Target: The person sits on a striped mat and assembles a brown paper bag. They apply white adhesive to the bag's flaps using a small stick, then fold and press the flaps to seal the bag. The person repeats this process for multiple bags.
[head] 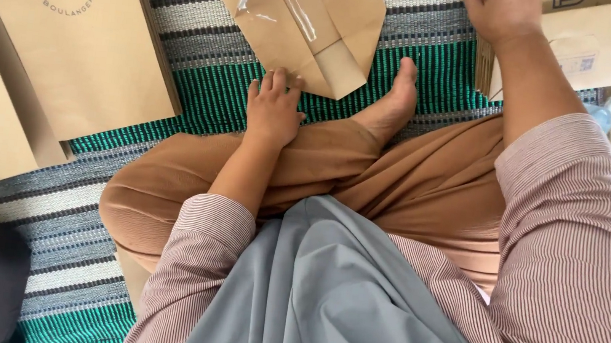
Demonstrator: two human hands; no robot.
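The folded kraft paper bag [315, 23] is pinned on the striped mat [200, 83] under the flat left hand [274, 107]; the right hand [496, 9] is closed beyond it. Pressure is best kept on the near fold.

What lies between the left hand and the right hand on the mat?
In the head view, between the left hand and right hand lie the folded paper bag with its clear window, and a bare foot.

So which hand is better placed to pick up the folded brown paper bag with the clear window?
Left. The left hand already rests against the folded brown paper bag; the right hand is away at the top edge.
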